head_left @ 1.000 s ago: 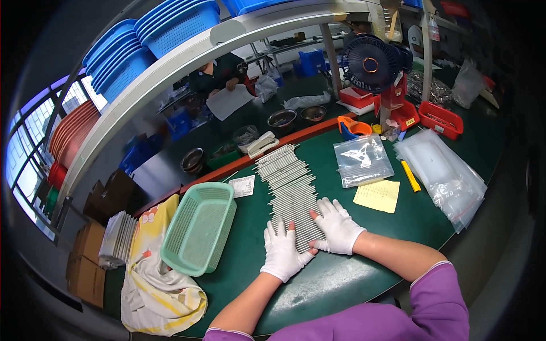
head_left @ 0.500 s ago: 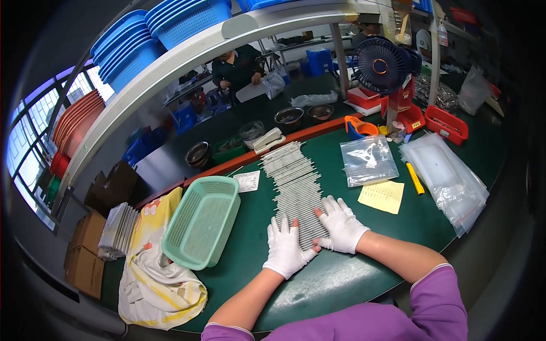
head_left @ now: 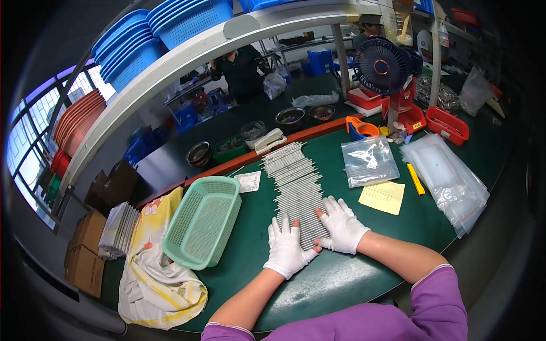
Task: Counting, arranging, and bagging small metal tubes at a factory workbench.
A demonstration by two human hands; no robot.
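A long row of thin grey metal rods (head_left: 298,193) lies side by side on the green table, running away from me, with uneven ends along both sides. My left hand (head_left: 284,249), in a white glove with some fingertips bare, rests flat against the left side of the row's near end. Against the right side lies my right hand (head_left: 342,227), gloved the same way, its fingers stretched out. Both thumbs point inward at the nearest rods. Neither hand grasps anything.
Left of the rods stand a pale green basket (head_left: 203,219) and a crumpled cloth (head_left: 159,278). To the right lie a clear zip bag (head_left: 369,161), a yellow note (head_left: 382,197), a yellow cutter (head_left: 416,179) and plastic bags (head_left: 446,176). A stapler (head_left: 269,140) sits beyond, below an overhead shelf (head_left: 296,19).
My hands and the rods stay in place. In the background, the person across the table has shifted, with an arm now raised and the pale sheet gone from in front of them.
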